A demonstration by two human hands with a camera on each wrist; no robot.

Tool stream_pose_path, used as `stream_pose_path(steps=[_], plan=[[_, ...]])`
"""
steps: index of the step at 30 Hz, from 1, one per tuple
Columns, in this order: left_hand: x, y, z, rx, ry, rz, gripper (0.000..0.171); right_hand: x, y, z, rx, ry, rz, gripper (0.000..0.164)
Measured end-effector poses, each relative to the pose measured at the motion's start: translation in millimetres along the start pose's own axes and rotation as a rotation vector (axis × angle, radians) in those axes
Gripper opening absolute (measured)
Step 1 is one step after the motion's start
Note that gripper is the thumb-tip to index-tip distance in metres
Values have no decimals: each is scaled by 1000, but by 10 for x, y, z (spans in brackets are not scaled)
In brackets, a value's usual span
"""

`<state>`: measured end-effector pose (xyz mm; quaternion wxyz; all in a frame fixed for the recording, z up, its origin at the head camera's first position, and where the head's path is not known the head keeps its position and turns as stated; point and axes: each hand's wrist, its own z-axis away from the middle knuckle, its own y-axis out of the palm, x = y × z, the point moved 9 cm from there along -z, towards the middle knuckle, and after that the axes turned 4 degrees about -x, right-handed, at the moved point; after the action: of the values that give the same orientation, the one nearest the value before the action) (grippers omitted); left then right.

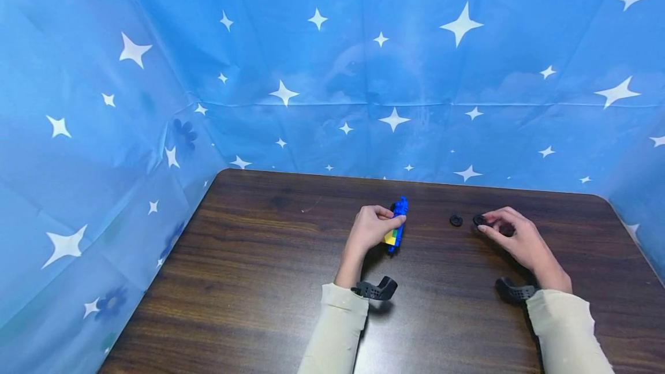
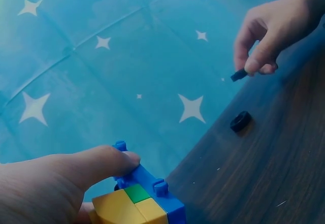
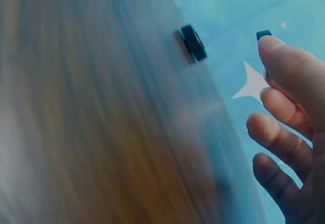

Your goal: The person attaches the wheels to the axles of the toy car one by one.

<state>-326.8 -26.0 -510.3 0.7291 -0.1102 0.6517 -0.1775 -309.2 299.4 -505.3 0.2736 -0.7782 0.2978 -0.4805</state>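
The brick model point(image 1: 397, 235) is in the left hand point(image 1: 366, 228), and in the head view it stands to the left of the loose black ring point(image 1: 452, 223), a little apart from it. The left hand pinches the model: the thumb lies along the blue part, and the other fingers are on the opposite side, mostly hidden. Whether the model touches the table point(image 1: 249, 270), I cannot tell. Its body is blue with small round pegs, and it carries yellow bricks point(image 2: 117, 208) and one green brick point(image 2: 136, 193). A small dark part shows close to the fingers, too small to name.

The right hand point(image 1: 519, 241) is to the right of the loose black ring. It pinches a second black ring point(image 1: 476, 221) between thumb and forefinger, while its remaining fingers are bent and separated from one another. This second ring is near the loose one, on its right, and they are not touching.

The loose black ring lies on the dark wooden table. Nearer to the viewer than this ring are two black wrist devices point(image 1: 381, 290) and two pale sleeves point(image 1: 337, 328). Beyond it hangs a blue cloth point(image 1: 332, 68) with white stars.
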Motion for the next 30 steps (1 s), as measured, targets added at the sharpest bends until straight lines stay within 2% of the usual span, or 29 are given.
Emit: stream_pose_path(steps=[7,16,22,30], plan=[[-20,8,-4,-2,13,-5,41,70,106,23,-75,44,-37,24],[-52,64,-4,12,28,-7,39,192,137,67,-158,84,-115,26],[-48,109,5,27,23,2,39,330,171,89,-208,46,-151,25],[-72,145,5,28,48,-6,40,542,237,15,-219,-20,-188,26]])
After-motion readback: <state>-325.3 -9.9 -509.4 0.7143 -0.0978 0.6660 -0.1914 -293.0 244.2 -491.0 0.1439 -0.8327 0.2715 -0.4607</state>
